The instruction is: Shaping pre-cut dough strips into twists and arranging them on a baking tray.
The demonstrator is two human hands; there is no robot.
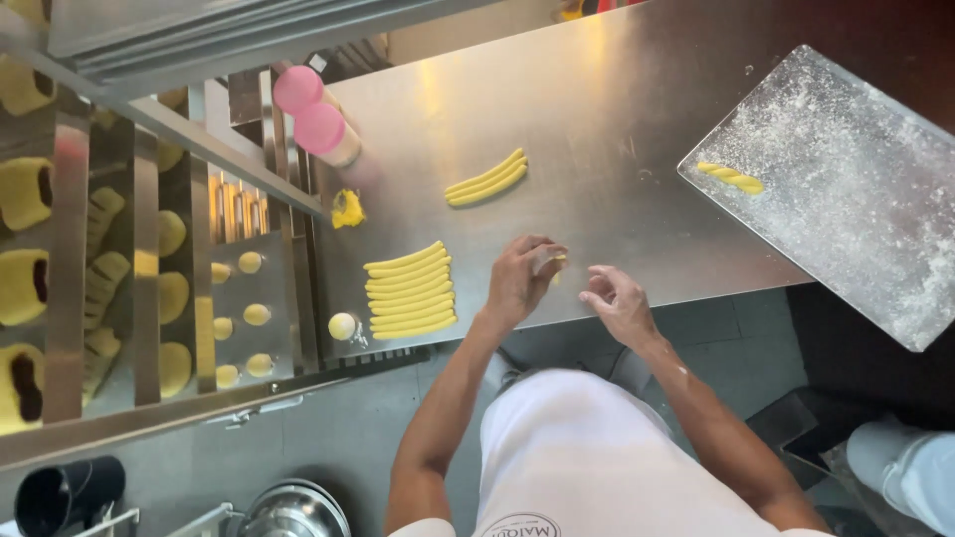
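Ideally, the yellow dough piece (557, 261) pinched by the left hand (519, 278) is rolled evenly, matching the near-left dough ropes (410, 291), while the right hand (617, 303) is kept loosely spread.

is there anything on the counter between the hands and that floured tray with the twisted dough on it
Nothing visible does. The left hand pinches a small yellow dough piece, with the right hand beside it. The steel counter is bare from there to the floured tray, where one twisted piece lies.
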